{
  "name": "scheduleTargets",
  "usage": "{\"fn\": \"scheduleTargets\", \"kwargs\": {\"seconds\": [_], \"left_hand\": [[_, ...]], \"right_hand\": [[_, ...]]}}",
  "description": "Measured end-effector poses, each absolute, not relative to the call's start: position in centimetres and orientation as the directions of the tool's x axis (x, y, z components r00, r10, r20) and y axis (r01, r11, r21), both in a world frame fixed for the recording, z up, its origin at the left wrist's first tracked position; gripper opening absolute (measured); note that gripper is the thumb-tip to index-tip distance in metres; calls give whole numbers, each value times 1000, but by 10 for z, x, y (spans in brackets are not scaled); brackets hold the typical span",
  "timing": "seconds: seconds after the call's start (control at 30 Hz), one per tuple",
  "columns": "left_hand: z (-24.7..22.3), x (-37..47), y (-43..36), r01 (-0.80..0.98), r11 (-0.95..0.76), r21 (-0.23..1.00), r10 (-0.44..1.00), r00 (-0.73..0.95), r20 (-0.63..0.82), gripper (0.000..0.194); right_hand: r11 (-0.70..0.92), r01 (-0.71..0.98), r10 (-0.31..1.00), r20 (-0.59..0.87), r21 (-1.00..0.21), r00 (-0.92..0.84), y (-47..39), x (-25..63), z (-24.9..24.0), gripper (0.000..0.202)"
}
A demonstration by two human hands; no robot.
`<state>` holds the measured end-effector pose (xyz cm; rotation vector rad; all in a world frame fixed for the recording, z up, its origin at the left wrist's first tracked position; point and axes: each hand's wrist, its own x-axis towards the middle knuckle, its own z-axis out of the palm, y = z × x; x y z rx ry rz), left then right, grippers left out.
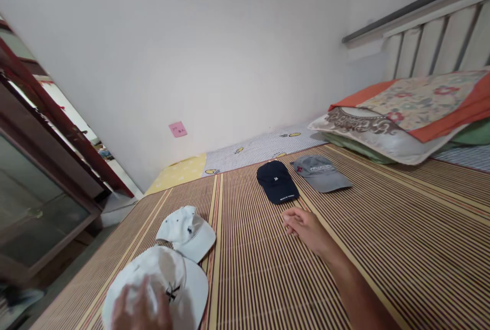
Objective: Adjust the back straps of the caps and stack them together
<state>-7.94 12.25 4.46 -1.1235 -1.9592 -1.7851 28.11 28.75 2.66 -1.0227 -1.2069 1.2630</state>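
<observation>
My left hand (141, 307), slightly blurred, is over the crown of a white baseball cap (195, 289) with a dark emblem, at the bottom left. Its fingers are apart; the thumb and palm are cut off by the frame. Just beyond, a second, pale cap (186, 235) with a small dark logo touches the white one. My right hand (300, 225) hovers or rests near the middle of the mat, fingers curled together and nothing visible in them. A navy cap (277, 182) lies just past those fingers. Beside it, to the right, is a grey cap (323, 174) with lettering on its front.
A striped bamboo mat (245, 268) covers the bed, over a checked and yellow sheet (248, 154). Pillows (383, 136) under a floral cloth (421, 100) lie at the right, by a slatted headboard (436, 39). A pink note (178, 129) is on the wall; a doorway stands left.
</observation>
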Motion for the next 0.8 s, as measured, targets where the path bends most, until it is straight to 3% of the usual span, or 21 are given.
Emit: {"fn": "scheduleTargets", "kwargs": {"seconds": [0.13,0.2,0.27,0.33,0.4,0.47,0.57,0.8], "left_hand": [[31,-24,141,813,-193,550,415,-440,796,20],[40,-2,151,706,-232,669,516,-494,700,23],[57,17,166,411,-231,882,699,-561,444,24],[71,34,185,-42,-214,976,818,-553,156,20],[78,48,205,-473,-155,868,897,-435,-77,14],[72,57,221,-701,-82,708,900,-357,-249,17],[51,60,229,-781,-45,623,859,-349,-375,20],[31,35,221,-821,-41,570,844,-333,-420,18]], "right_hand": [[39,-115,995,49,-993,-85,292,281,16,23],[15,-136,996,26,-991,-82,296,282,9,22],[-18,-181,997,-4,-983,-72,300,282,2,21],[-60,-251,998,-50,-966,-49,304,282,-6,18],[-108,-349,994,-106,-931,-27,309,282,-15,16],[-149,-463,987,-159,-874,-17,314,284,-25,16],[-184,-601,972,-237,-778,8,327,287,-39,15],[-242,-693,915,-398,-679,71,395,274,-60,22]]}}
